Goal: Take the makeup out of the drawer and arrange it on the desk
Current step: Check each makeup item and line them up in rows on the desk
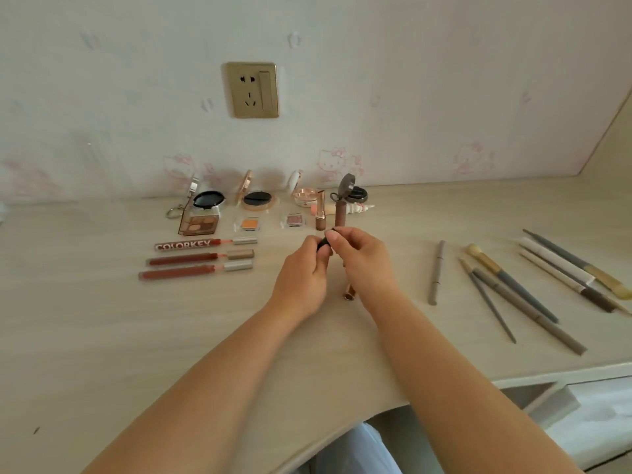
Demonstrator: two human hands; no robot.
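Note:
Both hands meet over the middle of the pale desk (pixel 102 336). My left hand (pixel 302 271) and my right hand (pixel 362 261) pinch a small black tube (pixel 323 243) between their fingertips. A rose-gold tube (pixel 349 293) lies on the desk under my right hand, mostly hidden. Behind the hands, two lipsticks (pixel 321 213) stand upright. Three red lip glosses (pixel 201 256) lie in a row at the left. Open compacts (pixel 254 196) and small eyeshadow pans (pixel 249 223) line the wall.
Several brushes and pencils (pixel 513 289) are spread on the desk's right side, one grey pencil (pixel 437 272) apart from them. An open drawer (pixel 581 415) shows below the desk at the lower right. A wall socket (pixel 251 90) sits above.

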